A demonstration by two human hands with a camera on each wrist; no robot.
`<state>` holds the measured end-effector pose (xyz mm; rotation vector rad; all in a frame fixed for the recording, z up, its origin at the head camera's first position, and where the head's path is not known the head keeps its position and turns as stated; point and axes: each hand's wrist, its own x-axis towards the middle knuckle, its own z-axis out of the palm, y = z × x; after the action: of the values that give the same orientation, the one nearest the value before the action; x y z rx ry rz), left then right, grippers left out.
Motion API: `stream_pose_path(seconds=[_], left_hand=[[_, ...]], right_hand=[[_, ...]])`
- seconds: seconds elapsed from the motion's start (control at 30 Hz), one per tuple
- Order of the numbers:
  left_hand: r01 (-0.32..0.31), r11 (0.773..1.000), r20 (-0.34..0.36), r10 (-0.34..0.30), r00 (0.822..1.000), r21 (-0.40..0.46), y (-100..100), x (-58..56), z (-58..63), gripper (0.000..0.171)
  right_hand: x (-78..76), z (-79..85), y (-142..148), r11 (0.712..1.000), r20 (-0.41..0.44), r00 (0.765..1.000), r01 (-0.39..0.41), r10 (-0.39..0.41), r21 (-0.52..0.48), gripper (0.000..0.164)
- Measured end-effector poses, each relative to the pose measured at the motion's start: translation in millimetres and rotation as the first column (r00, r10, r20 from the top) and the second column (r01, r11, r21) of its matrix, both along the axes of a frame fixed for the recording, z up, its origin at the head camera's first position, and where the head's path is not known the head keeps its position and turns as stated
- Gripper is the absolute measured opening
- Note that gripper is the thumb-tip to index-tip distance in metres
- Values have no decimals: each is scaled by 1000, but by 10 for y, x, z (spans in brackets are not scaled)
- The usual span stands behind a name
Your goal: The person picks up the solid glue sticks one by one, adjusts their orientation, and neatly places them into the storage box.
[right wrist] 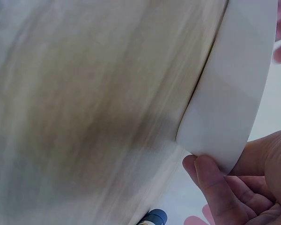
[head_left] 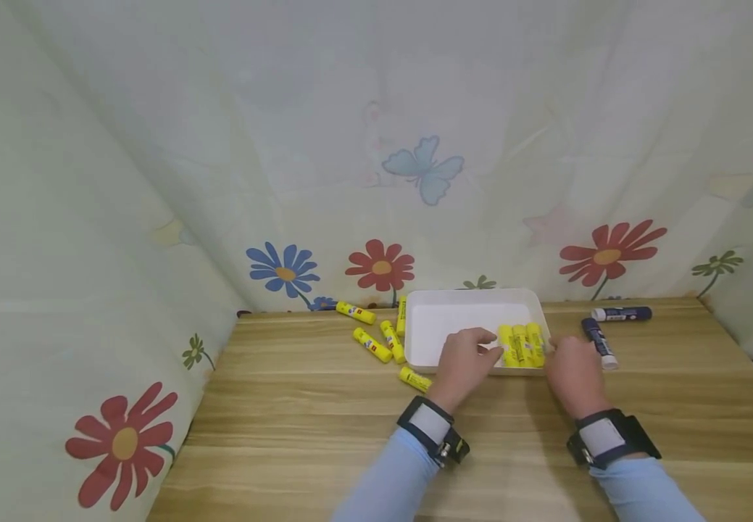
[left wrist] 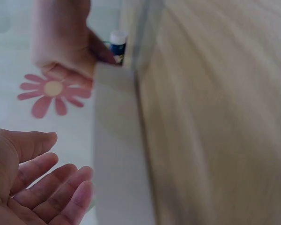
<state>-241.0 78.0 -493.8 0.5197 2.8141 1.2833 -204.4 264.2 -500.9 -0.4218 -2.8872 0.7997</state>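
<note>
A white tray [head_left: 444,314] stands at the back of the table, with several yellow glue sticks [head_left: 521,346] lined up side by side at its right end. My right hand [head_left: 575,373] grips the tray's near right corner; in the right wrist view its fingers [right wrist: 210,176] curl around that corner. Over the tray's front edge, my left hand [head_left: 466,362] hovers just left of the row of glue sticks. In the left wrist view that hand [left wrist: 42,187] has loosely bent, spread fingers and holds nothing.
Several more yellow glue sticks [head_left: 372,344] lie scattered left of the tray, one of them [head_left: 414,379] near its front left corner. Two dark blue sticks with white caps [head_left: 622,314] [head_left: 600,343] lie to its right. A flowered curtain [head_left: 350,181] hangs behind the wooden table [head_left: 285,435].
</note>
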Motion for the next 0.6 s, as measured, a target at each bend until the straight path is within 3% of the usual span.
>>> stream_pose_path(seconds=[0.17,0.33,0.43,0.6], left_hand=[[-43,997,-70,48,996,69,-357,41,294,27],[-50,989,-163,72,984,139,-703,171,585,28],[-49,994,-196,67,978,96,-862,275,653,30],[-49,996,-233,30,972,-79,-1065,423,609,33]], right_hand=[[-17,-50,12,999,-47,999,-11,13,53,37],[-31,-62,39,997,-79,997,-18,24,76,36],[-21,-51,37,997,-68,997,-18,23,71,36],[-8,-28,4,999,-45,999,-25,26,31,37]])
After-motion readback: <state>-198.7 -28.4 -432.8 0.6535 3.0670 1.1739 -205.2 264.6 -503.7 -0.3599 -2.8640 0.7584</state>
